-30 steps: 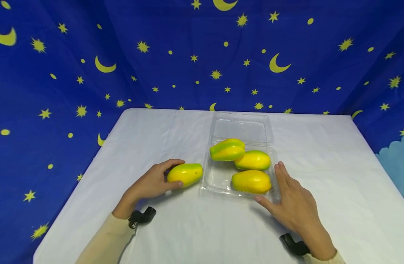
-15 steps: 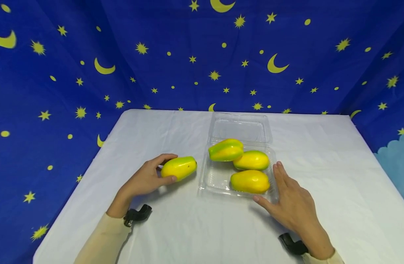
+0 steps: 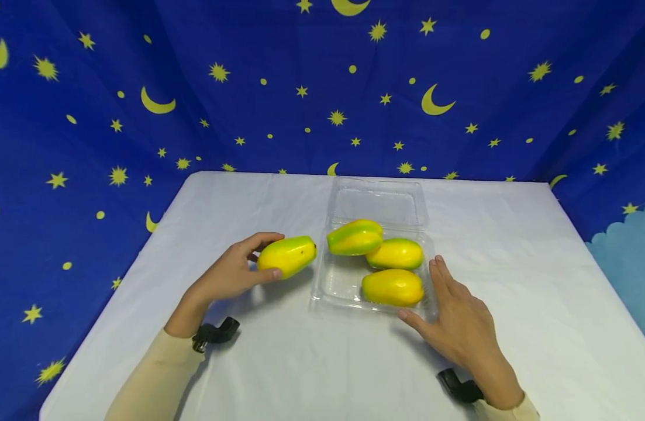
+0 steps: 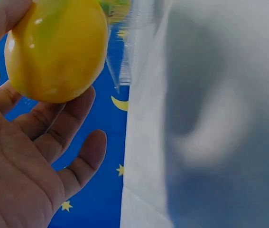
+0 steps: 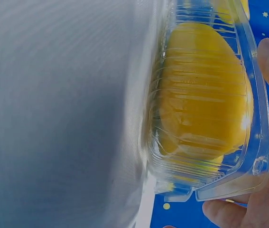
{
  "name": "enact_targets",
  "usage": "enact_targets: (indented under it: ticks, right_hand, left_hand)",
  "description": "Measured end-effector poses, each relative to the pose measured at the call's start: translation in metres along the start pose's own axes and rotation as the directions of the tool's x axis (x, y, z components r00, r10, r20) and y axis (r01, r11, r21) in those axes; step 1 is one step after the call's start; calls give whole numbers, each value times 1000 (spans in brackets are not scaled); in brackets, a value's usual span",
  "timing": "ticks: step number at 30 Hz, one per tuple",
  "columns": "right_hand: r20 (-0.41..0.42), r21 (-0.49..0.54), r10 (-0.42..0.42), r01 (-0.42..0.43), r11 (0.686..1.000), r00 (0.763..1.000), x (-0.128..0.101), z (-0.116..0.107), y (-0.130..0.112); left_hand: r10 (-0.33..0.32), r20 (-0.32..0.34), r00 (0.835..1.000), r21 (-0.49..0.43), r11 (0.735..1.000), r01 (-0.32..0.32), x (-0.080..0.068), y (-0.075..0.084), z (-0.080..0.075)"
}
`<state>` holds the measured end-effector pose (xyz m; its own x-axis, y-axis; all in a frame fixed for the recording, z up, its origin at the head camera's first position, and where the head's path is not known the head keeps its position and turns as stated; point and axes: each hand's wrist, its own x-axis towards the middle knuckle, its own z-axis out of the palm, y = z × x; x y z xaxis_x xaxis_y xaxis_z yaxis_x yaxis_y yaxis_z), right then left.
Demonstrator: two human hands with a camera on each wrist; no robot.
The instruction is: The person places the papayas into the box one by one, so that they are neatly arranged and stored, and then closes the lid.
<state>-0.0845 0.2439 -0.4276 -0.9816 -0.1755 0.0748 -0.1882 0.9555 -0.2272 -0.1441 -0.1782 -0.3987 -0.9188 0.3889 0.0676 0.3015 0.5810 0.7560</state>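
Observation:
My left hand [image 3: 233, 273] grips a yellow-green papaya [image 3: 286, 256] and holds it just above the white table, left of a clear plastic clamshell box [image 3: 333, 289]. In the left wrist view the papaya [image 4: 56, 50] sits between thumb and fingers [image 4: 72, 118]. Three more papayas lie in the box: one in front [image 3: 392, 287], one behind it [image 3: 395, 254], one tilted on the back left rim [image 3: 354, 237]. My right hand [image 3: 456, 318] rests with straight fingers against the box's right front corner. The right wrist view shows the box [image 5: 255, 156] with the front papaya [image 5: 203, 95] inside.
The box's clear lid [image 3: 377, 200] lies open flat behind it. The white table [image 3: 301, 362] is ringed by a blue star-and-moon cloth [image 3: 90, 88] at the back and sides. Black wrist camera mounts [image 3: 214, 333] sit on both forearms.
My left hand has lifted the papaya off the table and carried it slightly up and away from me. The right hand has stayed at the box corner.

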Motion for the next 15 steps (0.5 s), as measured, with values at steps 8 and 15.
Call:
enact_targets:
  ticks: [8, 15]
  right_hand:
    - [-3, -6, -3, 3, 1000, 1000, 0, 0, 1]
    - [4, 5, 4, -4, 1000, 1000, 1, 1, -1]
  left_hand:
    - [44, 11, 999, -12, 999, -44, 16, 16, -3]
    - [118, 44, 992, -32, 993, -116, 31, 35, 5]
